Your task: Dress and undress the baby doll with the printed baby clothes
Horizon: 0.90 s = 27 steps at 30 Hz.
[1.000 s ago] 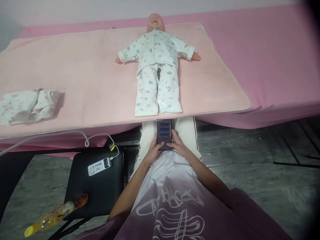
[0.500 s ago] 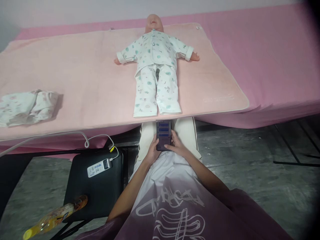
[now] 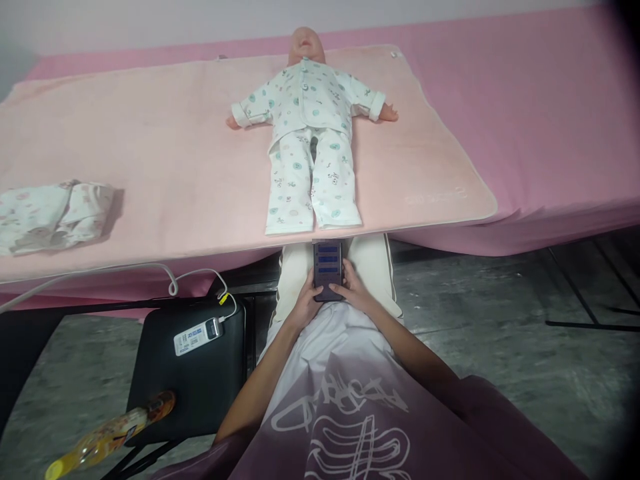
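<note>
Phone (image 3: pixel 327 270) in both hands, the person sat at the long table with its screen facing up over the lap, its far end close to the table's near edge. From where I stood, the left hand (image 3: pixel 306 300) held the near left side, its thumb bent in over the lower part of the screen. The right hand (image 3: pixel 354 288) had the opposite side, its fingers bent together along that edge and its thumb laid across the lower screen. I could not tell how the fingertips beneath were placed. Blue bars showed on the display, too small to read. Past the table edge, a doll (image 3: pixel 313 133) in white printed clothes lay face up on a pale pink mat (image 3: pixel 175 147), arms out, trouser hems near the edge. Folded printed cloth (image 3: pixel 53 217) lay well to the left on the same mat, above a brighter pink tablecloth (image 3: pixel 525 100). On a black stool (image 3: pixel 185 387) at the person's left lay a white device (image 3: pixel 198 335), plugged into a white cable (image 3: pixel 115 267). A yellow-capped bottle (image 3: pixel 110 432) was at the stool's near left corner.
</note>
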Tool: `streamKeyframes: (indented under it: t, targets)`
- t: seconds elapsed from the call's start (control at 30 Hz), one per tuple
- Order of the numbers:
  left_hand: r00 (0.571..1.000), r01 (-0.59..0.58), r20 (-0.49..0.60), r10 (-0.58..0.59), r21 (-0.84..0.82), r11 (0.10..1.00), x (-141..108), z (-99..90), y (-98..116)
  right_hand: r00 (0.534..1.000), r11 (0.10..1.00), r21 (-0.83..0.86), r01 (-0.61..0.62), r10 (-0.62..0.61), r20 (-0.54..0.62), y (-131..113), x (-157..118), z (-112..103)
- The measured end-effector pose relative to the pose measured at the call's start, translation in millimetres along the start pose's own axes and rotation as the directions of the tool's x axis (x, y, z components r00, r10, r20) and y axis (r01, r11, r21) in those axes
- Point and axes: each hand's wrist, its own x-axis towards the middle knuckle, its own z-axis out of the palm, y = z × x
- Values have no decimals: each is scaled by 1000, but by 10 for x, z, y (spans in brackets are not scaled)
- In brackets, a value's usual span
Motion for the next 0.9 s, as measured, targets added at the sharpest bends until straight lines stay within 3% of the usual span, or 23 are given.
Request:
streamKeyframes:
  t: [0.37, 0.53, 0.7, 0.9]
  targets:
    - [999, -14, 41, 12, 51, 999, -7, 3, 14, 1000, 997, 74, -8, 8, 1, 10, 27, -3]
    - [999, -16, 39, 14, 44, 999, -2, -14, 3, 999, 1000, 7, 12, -12, -45, 80, 47, 30]
    - [999, -14, 37, 12, 38, 999, -3, 16, 27, 1000, 998, -58, 16, -16, -8, 149, 27, 13]
    - [1000, -15, 23, 14, 27, 1000, -9, 25, 27, 999, 1000, -23, 10, -9, 31, 61, 1, -8]
